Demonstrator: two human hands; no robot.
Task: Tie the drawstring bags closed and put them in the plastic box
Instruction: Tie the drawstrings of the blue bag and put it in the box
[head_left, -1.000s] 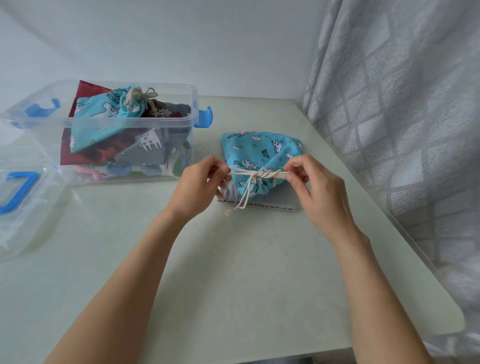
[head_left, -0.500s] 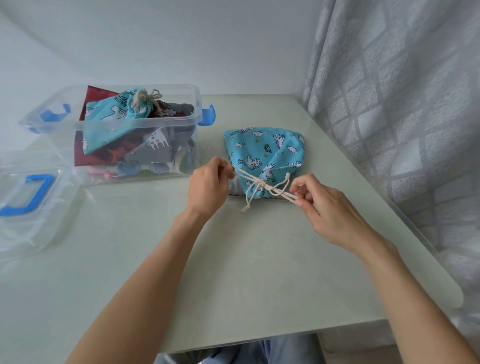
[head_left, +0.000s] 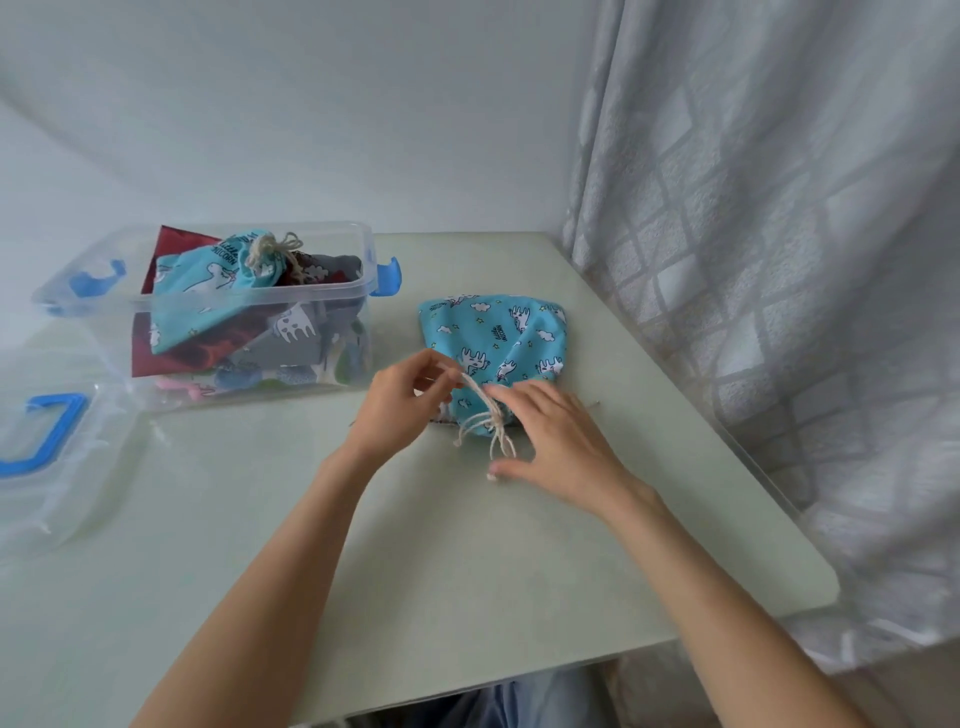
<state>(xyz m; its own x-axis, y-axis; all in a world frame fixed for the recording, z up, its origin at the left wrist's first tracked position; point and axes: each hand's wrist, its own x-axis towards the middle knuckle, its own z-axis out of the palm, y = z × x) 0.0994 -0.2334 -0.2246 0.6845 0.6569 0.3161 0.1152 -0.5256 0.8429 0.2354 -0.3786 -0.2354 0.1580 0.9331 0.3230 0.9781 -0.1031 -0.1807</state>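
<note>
A blue unicorn-print drawstring bag (head_left: 493, 338) lies on the pale green table (head_left: 457, 545), its gathered mouth toward me. A cream drawstring (head_left: 485, 415) runs from the bag's neck. My left hand (head_left: 400, 405) pinches one strand of the cord, lifted up and left of the neck. My right hand (head_left: 558, 441) hovers with fingers spread over the cord's loose ends, nothing pinched in it. The clear plastic box (head_left: 332, 291) with blue clips stands to the left, holding several tied bags, a blue one (head_left: 208, 291) on top.
The box's clear lid (head_left: 57, 457) with a blue handle lies at the far left. A grey patterned curtain (head_left: 779, 286) hangs along the table's right edge. A white wall stands behind the table.
My right hand let go of the cord and opened over its ends. My left hand lifted its strand up and left. The camera tilted so the scene sits lower.
</note>
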